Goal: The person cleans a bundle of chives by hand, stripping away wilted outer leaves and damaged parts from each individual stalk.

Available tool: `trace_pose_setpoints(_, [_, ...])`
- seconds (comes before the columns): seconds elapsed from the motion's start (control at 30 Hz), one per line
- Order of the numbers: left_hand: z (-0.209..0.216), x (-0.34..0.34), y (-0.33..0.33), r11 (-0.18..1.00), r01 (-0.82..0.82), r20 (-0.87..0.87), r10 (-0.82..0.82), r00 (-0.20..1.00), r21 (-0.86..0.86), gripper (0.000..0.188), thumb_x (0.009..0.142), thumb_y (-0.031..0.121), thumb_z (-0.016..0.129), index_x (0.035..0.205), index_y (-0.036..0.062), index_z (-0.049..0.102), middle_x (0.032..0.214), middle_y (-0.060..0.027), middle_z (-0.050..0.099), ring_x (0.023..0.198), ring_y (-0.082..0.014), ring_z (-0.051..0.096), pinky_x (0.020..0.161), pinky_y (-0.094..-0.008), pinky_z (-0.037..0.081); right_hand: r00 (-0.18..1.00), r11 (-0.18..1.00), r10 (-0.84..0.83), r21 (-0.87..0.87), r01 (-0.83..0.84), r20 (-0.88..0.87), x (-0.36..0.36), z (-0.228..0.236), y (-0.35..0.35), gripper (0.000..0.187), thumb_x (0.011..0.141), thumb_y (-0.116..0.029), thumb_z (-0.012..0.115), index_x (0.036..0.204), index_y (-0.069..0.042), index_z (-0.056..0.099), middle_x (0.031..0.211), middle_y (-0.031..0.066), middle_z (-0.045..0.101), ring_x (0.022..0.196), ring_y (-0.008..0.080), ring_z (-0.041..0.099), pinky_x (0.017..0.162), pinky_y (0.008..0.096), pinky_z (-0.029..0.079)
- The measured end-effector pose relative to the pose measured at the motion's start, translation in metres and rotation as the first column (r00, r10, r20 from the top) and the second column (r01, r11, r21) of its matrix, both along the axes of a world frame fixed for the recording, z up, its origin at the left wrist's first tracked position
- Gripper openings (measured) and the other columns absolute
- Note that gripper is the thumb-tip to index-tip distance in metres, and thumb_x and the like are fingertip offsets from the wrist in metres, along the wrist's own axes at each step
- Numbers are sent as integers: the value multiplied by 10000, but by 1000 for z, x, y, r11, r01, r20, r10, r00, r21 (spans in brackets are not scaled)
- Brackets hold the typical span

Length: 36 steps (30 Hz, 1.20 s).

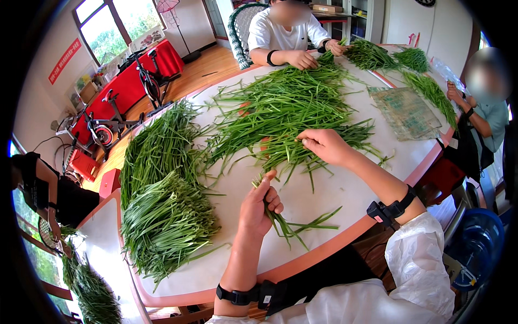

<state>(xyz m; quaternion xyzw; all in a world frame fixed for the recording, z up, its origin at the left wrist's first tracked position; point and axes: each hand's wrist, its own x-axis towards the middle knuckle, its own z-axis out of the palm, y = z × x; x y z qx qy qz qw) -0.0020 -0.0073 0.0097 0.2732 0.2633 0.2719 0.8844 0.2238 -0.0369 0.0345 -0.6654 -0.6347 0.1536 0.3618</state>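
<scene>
My left hand (256, 208) is closed round a small bunch of garlic chives (285, 228), its pale ends up near my thumb and the green leaves hanging toward the table's near edge. At the near side of a big loose heap of chives (291, 102), my right hand (326, 146) pinches with thumb and forefinger at the stalks; a stem end shows by the fingertips. To the left lie two stacked piles, a darker chive pile (159, 148) behind and a neater chive pile (167, 224) in front.
The round white table (253, 259) has a pink rim. A person (286, 32) handles chives across it. Another person (483, 108) sits at the right, near a greenish mat (404, 113). More chives (91, 291) lie at the far left. A blue tub (475, 243) stands right of me.
</scene>
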Motion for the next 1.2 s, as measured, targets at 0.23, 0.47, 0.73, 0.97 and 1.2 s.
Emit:
trace_pose_setpoints(0.23, [0,2,0,1000,16,5,-16,1000,3,244,911,201,435,1122,81,455,585,38,270,497,-77,265,460,-222,274,998,1000,0,3,0,-56,8,-7,3,215,802,-173,568,925,0,604,739,122,631,638,205,606,599,307,464])
trace_pose_setpoints(0.47, [1,3,-2,1000,15,-14,-15,1000,8,248,912,213,439,1121,79,451,582,38,268,497,-78,267,459,-224,276,993,999,29,27,-26,-114,14,-15,6,229,801,-165,565,950,6,601,733,109,636,623,193,597,591,300,457])
trace_pose_setpoints(0.73, [-3,2,1,999,24,-1,-24,1000,27,288,917,226,428,1143,49,439,594,27,290,500,-84,285,465,-239,302,995,994,28,109,-18,-92,8,-12,9,193,798,-166,570,894,-1,595,694,98,622,594,177,583,572,295,450])
trace_pose_setpoints(0.97, [-3,2,-1,999,22,-17,-22,1000,26,289,913,233,434,1130,42,454,592,25,296,500,-89,288,466,-241,303,998,991,-64,121,60,25,7,6,6,172,783,-195,598,833,-34,632,677,115,607,590,233,587,562,303,450])
trace_pose_setpoints(1.2, [-3,2,-2,1000,18,-35,-18,999,21,295,914,230,430,1139,40,449,590,24,294,498,-91,286,467,-241,301,996,981,-20,194,3,86,3,10,3,161,794,-186,563,835,-48,634,712,129,610,628,281,585,580,340,454])
